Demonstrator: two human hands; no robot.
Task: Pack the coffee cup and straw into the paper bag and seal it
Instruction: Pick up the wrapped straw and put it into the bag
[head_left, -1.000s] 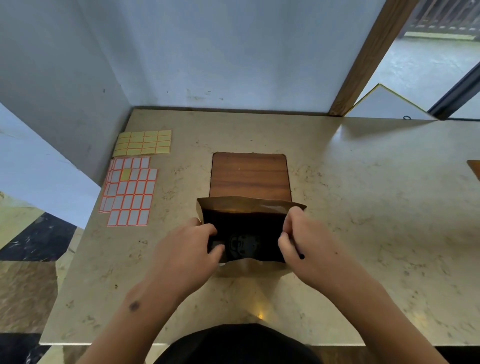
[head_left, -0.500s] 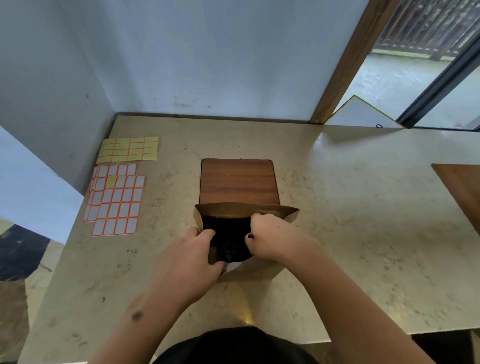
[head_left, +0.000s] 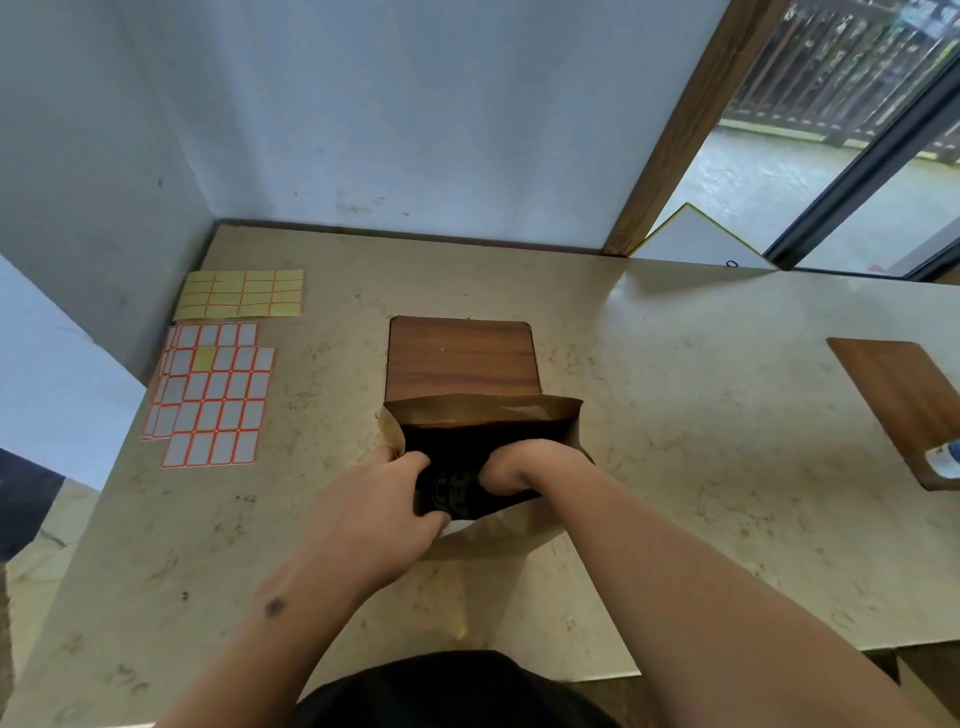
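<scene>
A brown paper bag (head_left: 483, 410) stands open on the stone table (head_left: 701, 467), right in front of me. Deep inside it shows the dark lid of the coffee cup (head_left: 453, 493). My left hand (head_left: 374, 514) pinches the bag's near-left rim and holds the mouth apart. My right hand (head_left: 524, 465) is curled into a fist and reaches down into the bag beside the cup. The black straw it held is hidden by the fist and the bag wall.
A wooden board (head_left: 462, 358) lies just behind the bag. Sheets of white labels (head_left: 213, 395) and yellow labels (head_left: 241, 293) lie at the left. A second wooden board (head_left: 904, 405) at the right edge carries a small white-and-blue item (head_left: 943, 460). Walls close the back and left.
My right hand, holding the black straw at the bag's right rim, has moved left and down into the bag. My left hand has kept its grip on the rim.
</scene>
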